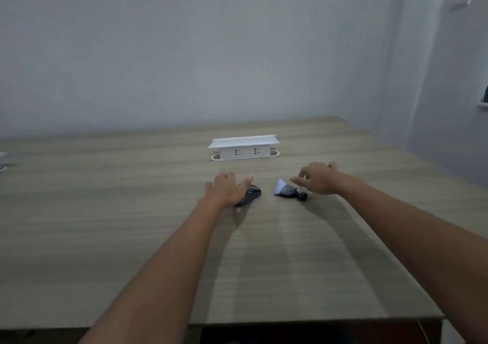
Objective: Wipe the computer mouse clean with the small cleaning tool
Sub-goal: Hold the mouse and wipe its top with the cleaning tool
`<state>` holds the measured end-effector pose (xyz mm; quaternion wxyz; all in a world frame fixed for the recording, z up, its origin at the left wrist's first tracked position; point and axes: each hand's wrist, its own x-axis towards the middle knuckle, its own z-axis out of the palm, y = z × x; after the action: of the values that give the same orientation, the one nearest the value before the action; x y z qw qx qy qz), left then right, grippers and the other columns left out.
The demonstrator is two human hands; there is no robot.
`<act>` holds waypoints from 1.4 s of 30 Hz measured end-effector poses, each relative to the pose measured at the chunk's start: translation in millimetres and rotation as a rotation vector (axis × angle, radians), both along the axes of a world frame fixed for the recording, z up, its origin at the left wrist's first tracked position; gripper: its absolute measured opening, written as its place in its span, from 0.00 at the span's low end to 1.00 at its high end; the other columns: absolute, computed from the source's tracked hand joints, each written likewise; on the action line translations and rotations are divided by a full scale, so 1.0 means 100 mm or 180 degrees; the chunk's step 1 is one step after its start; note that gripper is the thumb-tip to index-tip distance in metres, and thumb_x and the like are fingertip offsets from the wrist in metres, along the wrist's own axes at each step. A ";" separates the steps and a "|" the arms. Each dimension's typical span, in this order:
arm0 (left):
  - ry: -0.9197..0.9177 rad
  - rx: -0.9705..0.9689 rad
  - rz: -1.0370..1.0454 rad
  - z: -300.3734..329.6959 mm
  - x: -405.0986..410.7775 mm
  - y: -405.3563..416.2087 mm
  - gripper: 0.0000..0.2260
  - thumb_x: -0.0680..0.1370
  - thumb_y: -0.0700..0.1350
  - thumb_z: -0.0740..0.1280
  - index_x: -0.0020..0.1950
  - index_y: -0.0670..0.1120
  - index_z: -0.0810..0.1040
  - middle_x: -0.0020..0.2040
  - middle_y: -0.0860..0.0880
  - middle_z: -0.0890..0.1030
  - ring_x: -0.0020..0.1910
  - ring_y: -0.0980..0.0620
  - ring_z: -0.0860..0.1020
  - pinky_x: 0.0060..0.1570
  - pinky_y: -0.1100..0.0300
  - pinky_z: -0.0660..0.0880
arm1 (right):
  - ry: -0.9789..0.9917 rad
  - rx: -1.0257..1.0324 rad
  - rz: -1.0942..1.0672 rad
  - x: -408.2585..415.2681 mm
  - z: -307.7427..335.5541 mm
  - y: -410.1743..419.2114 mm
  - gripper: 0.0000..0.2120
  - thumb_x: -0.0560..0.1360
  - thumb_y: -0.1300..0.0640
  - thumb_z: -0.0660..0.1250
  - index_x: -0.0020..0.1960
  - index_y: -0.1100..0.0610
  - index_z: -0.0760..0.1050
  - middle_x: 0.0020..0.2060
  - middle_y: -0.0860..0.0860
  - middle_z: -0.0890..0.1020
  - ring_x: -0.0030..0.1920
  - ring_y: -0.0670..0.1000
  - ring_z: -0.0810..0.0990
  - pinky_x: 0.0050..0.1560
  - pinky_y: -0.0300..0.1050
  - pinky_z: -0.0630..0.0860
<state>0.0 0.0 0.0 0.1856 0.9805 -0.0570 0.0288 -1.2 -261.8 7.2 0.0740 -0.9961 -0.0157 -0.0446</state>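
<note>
Meanwhile left hand (pixel 227 189) rests on mouse (pixel 250 194); right hand (pixel 319 181) hovers over cleaning tool (pixel 286 191).

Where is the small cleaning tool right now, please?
In the head view the small cleaning tool lies on the table, right of the mouse, just under the right hand.

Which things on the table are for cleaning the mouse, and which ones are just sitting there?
For the job:
- computer mouse, under the left hand
- small cleaning tool, lying just below the right hand, whose fingers reach toward it

Just sitting there:
- white socket box, farther back on the table
- wall switch
</note>
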 end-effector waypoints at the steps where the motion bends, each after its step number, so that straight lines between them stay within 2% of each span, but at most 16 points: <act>1: 0.0041 0.0006 0.0009 -0.04 -0.03 0.01 0.35 0.78 0.68 0.49 0.74 0.43 0.65 0.75 0.41 0.66 0.74 0.42 0.65 0.71 0.43 0.58 | -0.0036 -0.0017 0.0011 -0.02 -0.01 0.00 0.29 0.78 0.32 0.54 0.60 0.52 0.80 0.59 0.52 0.82 0.63 0.55 0.76 0.66 0.56 0.60; 6: -0.0004 0.0073 -0.0003 -0.22 -0.06 0.13 0.33 0.74 0.71 0.56 0.64 0.45 0.72 0.64 0.44 0.74 0.65 0.44 0.72 0.65 0.45 0.63 | -0.0146 -0.0084 0.0174 -0.12 -0.13 0.01 0.24 0.76 0.32 0.61 0.54 0.50 0.82 0.52 0.49 0.83 0.60 0.53 0.77 0.58 0.52 0.61; 9: -0.0164 0.0074 0.0027 -0.26 -0.08 0.20 0.30 0.74 0.69 0.62 0.63 0.45 0.73 0.63 0.45 0.74 0.65 0.44 0.72 0.65 0.47 0.63 | -0.0292 -0.0103 0.0229 -0.17 -0.22 0.03 0.18 0.75 0.37 0.66 0.53 0.49 0.82 0.49 0.48 0.80 0.58 0.52 0.78 0.53 0.49 0.59; 12: -0.0237 -0.0001 0.0090 -0.29 -0.05 0.24 0.27 0.74 0.66 0.65 0.62 0.46 0.75 0.64 0.46 0.73 0.65 0.45 0.73 0.64 0.48 0.63 | -0.0422 0.0009 0.0241 -0.18 -0.29 0.04 0.15 0.76 0.41 0.68 0.54 0.50 0.81 0.47 0.48 0.74 0.58 0.53 0.77 0.53 0.48 0.59; 15: -0.0300 -0.0113 0.0104 -0.33 0.02 0.27 0.24 0.72 0.66 0.66 0.57 0.49 0.79 0.61 0.48 0.76 0.63 0.47 0.74 0.57 0.50 0.62 | -0.0467 0.0174 0.0199 -0.15 -0.31 0.03 0.12 0.76 0.45 0.69 0.53 0.52 0.81 0.48 0.48 0.76 0.57 0.53 0.78 0.54 0.48 0.60; 18: -0.0375 -0.0260 0.0102 -0.33 0.05 0.27 0.21 0.71 0.66 0.68 0.52 0.50 0.82 0.54 0.50 0.81 0.58 0.47 0.77 0.51 0.52 0.60 | -0.0360 0.0275 0.0155 -0.10 -0.27 0.02 0.12 0.75 0.46 0.70 0.51 0.53 0.81 0.49 0.48 0.80 0.56 0.52 0.78 0.57 0.49 0.62; 20: -0.0383 -0.0393 0.0089 -0.33 0.06 0.25 0.21 0.70 0.65 0.69 0.51 0.49 0.83 0.50 0.51 0.83 0.54 0.48 0.78 0.49 0.52 0.59 | -0.0285 0.0416 0.0164 -0.05 -0.20 0.02 0.10 0.73 0.46 0.72 0.48 0.52 0.80 0.47 0.47 0.81 0.52 0.51 0.79 0.57 0.49 0.67; 22: -0.0382 -0.0465 0.0090 -0.33 0.07 0.25 0.20 0.70 0.64 0.70 0.50 0.49 0.83 0.49 0.51 0.84 0.53 0.49 0.78 0.49 0.53 0.59 | -0.0181 0.0873 0.0318 0.01 -0.11 0.02 0.10 0.72 0.50 0.75 0.46 0.55 0.80 0.41 0.47 0.82 0.43 0.51 0.81 0.47 0.45 0.75; 24: -0.0335 -0.0522 0.0073 -0.33 0.09 0.25 0.20 0.70 0.64 0.70 0.51 0.50 0.83 0.49 0.52 0.84 0.53 0.50 0.77 0.49 0.52 0.58 | -0.0125 0.1368 0.0484 0.04 0.01 0.06 0.10 0.71 0.54 0.77 0.46 0.60 0.82 0.31 0.44 0.82 0.31 0.47 0.82 0.32 0.34 0.74; 25: -0.0308 -0.0541 0.0045 -0.32 0.09 0.26 0.19 0.70 0.63 0.70 0.52 0.51 0.83 0.50 0.52 0.84 0.52 0.51 0.76 0.49 0.52 0.58 | -0.0152 0.1485 0.0548 0.05 0.07 0.09 0.10 0.71 0.55 0.78 0.45 0.61 0.82 0.28 0.43 0.82 0.28 0.45 0.81 0.29 0.31 0.72; 29: -0.0243 -0.0513 -0.0139 -0.27 0.12 0.28 0.19 0.71 0.63 0.71 0.54 0.53 0.83 0.48 0.55 0.84 0.49 0.53 0.75 0.51 0.51 0.59 | -0.0216 0.1939 0.0803 0.11 0.26 0.22 0.11 0.74 0.56 0.76 0.48 0.65 0.84 0.32 0.53 0.83 0.30 0.48 0.81 0.33 0.35 0.79; 32: -0.0147 -0.0530 -0.0336 -0.26 0.16 0.32 0.20 0.70 0.64 0.71 0.54 0.54 0.83 0.47 0.57 0.83 0.51 0.54 0.76 0.56 0.51 0.63 | -0.0183 0.2087 0.0949 0.16 0.32 0.31 0.11 0.77 0.56 0.72 0.52 0.65 0.83 0.36 0.57 0.83 0.34 0.50 0.82 0.37 0.37 0.81; 34: -0.0082 -0.0523 -0.0484 -0.26 0.20 0.34 0.20 0.68 0.66 0.70 0.53 0.55 0.83 0.48 0.57 0.84 0.54 0.53 0.77 0.57 0.49 0.65 | -0.0126 0.2124 0.1036 0.20 0.33 0.37 0.12 0.79 0.56 0.70 0.55 0.65 0.82 0.37 0.56 0.83 0.36 0.51 0.81 0.40 0.39 0.81; 38: -0.0004 -0.0361 -0.0648 -0.22 0.21 0.35 0.19 0.69 0.66 0.68 0.55 0.58 0.82 0.49 0.59 0.83 0.55 0.54 0.77 0.53 0.48 0.63 | -0.0098 0.2109 0.1056 0.26 0.32 0.49 0.11 0.81 0.59 0.66 0.58 0.63 0.80 0.37 0.54 0.80 0.37 0.51 0.79 0.43 0.43 0.80; 42: 0.0189 -0.0304 -0.0841 -0.21 0.28 0.38 0.25 0.63 0.73 0.64 0.52 0.60 0.82 0.44 0.58 0.84 0.49 0.53 0.79 0.58 0.42 0.71 | -0.0084 0.1849 0.0950 0.34 0.28 0.54 0.11 0.80 0.58 0.66 0.52 0.65 0.82 0.36 0.54 0.81 0.36 0.52 0.80 0.47 0.52 0.81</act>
<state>28.4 38.0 -21.2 0.2358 0.9550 -0.1786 -0.0222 33.0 -207.8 34.9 0.3606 -0.9194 -0.1492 -0.0488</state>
